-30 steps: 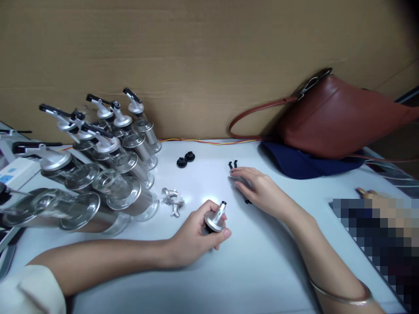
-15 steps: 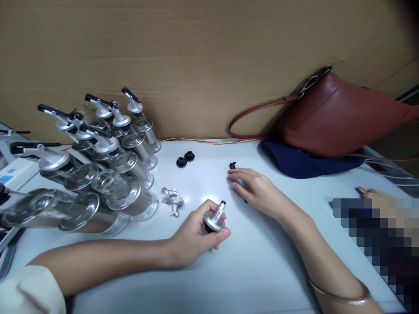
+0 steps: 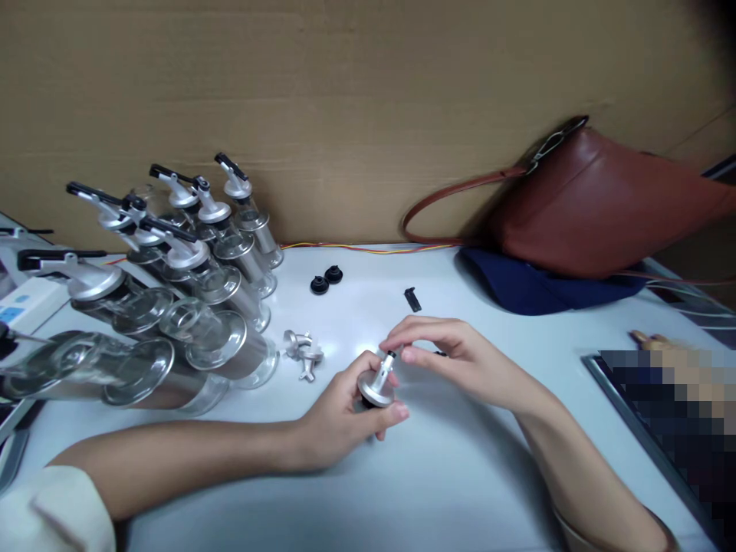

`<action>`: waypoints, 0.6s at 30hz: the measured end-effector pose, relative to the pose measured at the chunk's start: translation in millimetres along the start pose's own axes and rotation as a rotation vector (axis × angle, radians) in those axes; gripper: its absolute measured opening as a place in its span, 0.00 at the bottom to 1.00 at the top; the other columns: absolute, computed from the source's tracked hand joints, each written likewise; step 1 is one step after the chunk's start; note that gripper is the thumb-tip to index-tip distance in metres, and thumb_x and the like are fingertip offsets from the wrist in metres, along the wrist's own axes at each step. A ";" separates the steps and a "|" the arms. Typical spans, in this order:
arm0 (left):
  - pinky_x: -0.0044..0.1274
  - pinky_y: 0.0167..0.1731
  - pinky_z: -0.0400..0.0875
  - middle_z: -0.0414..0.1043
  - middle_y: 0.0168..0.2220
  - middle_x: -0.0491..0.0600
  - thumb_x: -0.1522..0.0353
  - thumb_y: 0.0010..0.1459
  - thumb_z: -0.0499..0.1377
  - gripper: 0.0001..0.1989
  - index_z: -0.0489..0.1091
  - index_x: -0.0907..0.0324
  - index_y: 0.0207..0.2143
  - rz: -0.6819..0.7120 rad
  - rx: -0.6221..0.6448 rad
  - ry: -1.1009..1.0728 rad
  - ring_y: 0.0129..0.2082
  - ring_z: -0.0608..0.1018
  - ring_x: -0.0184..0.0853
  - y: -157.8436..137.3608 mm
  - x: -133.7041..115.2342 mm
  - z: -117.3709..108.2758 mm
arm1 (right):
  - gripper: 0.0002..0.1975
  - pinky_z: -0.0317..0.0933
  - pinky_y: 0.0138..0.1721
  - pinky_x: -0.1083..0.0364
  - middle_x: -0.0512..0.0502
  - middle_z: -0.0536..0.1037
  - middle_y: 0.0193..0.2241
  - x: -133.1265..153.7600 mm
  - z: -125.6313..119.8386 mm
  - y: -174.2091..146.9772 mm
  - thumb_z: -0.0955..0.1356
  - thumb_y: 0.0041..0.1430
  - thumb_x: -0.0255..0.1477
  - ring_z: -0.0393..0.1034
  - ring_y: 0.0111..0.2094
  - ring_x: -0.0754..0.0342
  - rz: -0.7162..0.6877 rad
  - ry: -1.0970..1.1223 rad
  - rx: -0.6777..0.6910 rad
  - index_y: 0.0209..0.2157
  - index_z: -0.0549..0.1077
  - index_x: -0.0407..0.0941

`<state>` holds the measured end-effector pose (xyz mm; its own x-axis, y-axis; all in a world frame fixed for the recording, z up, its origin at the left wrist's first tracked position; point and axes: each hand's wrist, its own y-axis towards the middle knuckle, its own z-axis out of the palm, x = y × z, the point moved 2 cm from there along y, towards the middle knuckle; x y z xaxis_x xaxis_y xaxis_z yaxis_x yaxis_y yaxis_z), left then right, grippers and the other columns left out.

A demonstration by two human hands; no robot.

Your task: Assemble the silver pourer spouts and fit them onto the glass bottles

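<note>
My left hand point(image 3: 339, 418) is closed around a silver bottle pourer point(image 3: 376, 391), its narrow spout with a dark tip pointing up. Over that tip is my right hand point(image 3: 463, 356), with thumb and forefinger apart on either side of it; whether they touch it is hard to tell. A small black lever point(image 3: 412, 299) lies on the table beyond my right hand. Another dark piece point(image 3: 441, 353) shows partly behind the right hand. Two black stoppers point(image 3: 319, 285) lie farther back, and loose silver spout parts point(image 3: 307, 354) rest left of the pourer.
Several glass-and-metal bottles point(image 3: 241, 299), many topped with pourers, crowd the left side. A brown bag point(image 3: 580, 207) on a navy cloth item point(image 3: 517, 291) occupies the back right. Cardboard point(image 3: 345, 115) stands behind the table. Another person's hand point(image 3: 655, 341) shows at right.
My right hand has moved from the black lever toward me and left, to the pourer's tip. The lever stays on the table, now uncovered. My left hand keeps the pourer nearly still.
</note>
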<state>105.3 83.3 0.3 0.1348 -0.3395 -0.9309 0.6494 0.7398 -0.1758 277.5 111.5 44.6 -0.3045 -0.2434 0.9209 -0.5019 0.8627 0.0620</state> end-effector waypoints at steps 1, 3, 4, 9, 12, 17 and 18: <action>0.19 0.24 0.63 0.60 0.28 0.40 0.61 0.54 0.64 0.17 0.59 0.58 0.36 0.012 0.003 -0.007 0.22 0.66 0.24 0.3 0.9 -0.1 | 0.10 0.64 0.40 0.56 0.46 0.79 0.36 1.5 3.4 0.3 0.66 0.64 0.34 0.73 0.37 0.54 -0.007 0.030 0.033 0.39 0.78 0.45; 0.19 0.24 0.63 0.60 0.28 0.40 0.60 0.53 0.64 0.18 0.59 0.58 0.37 0.025 0.011 -0.012 0.23 0.66 0.24 0.8 2.8 -0.2 | 0.09 0.63 0.38 0.57 0.48 0.77 0.33 3.1 9.2 1.2 0.66 0.65 0.32 0.71 0.35 0.56 -0.013 0.058 0.059 0.39 0.76 0.44; 0.19 0.24 0.63 0.60 0.29 0.41 0.59 0.53 0.65 0.19 0.59 0.58 0.38 0.026 0.014 -0.011 0.23 0.65 0.24 1.0 3.6 -0.3 | 0.08 0.62 0.38 0.57 0.49 0.76 0.32 3.8 11.4 1.7 0.65 0.65 0.32 0.70 0.34 0.57 -0.019 0.061 0.058 0.38 0.75 0.44; 0.20 0.24 0.62 0.60 0.30 0.42 0.60 0.53 0.65 0.19 0.60 0.59 0.39 0.015 0.037 0.031 0.23 0.65 0.24 0.6 4.6 -1.1 | 0.12 0.58 0.36 0.58 0.51 0.70 0.31 8.8 17.7 1.5 0.63 0.67 0.35 0.65 0.32 0.58 -0.084 0.057 0.067 0.31 0.70 0.44; 0.20 0.24 0.60 0.60 0.28 0.41 0.62 0.53 0.64 0.17 0.60 0.59 0.37 0.027 0.052 0.087 0.23 0.64 0.24 -0.1 3.2 -1.6 | 0.18 0.58 0.36 0.58 0.50 0.69 0.29 10.3 19.7 0.6 0.60 0.68 0.39 0.64 0.31 0.58 -0.093 0.078 0.089 0.29 0.68 0.43; 0.20 0.24 0.60 0.60 0.27 0.41 0.64 0.53 0.64 0.15 0.61 0.60 0.37 0.019 0.053 0.119 0.24 0.64 0.25 0.2 3.0 -1.3 | 0.24 0.56 0.31 0.58 0.51 0.64 0.26 9.8 24.8 2.1 0.58 0.68 0.45 0.60 0.28 0.59 -0.074 0.075 0.060 0.23 0.62 0.44; 0.20 0.24 0.60 0.60 0.27 0.41 0.64 0.53 0.64 0.15 0.61 0.60 0.37 0.001 0.050 0.117 0.24 0.64 0.25 0.3 3.7 -1.0 | 0.25 0.55 0.30 0.58 0.52 0.63 0.25 9.2 26.2 2.4 0.57 0.68 0.45 0.59 0.27 0.59 -0.058 0.075 0.054 0.23 0.61 0.44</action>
<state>105.3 82.9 -3.6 0.0489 -0.2669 -0.9625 0.6863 0.7091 -0.1618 252.2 99.8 43.1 -0.2126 -0.2567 0.9428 -0.5609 0.8222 0.0974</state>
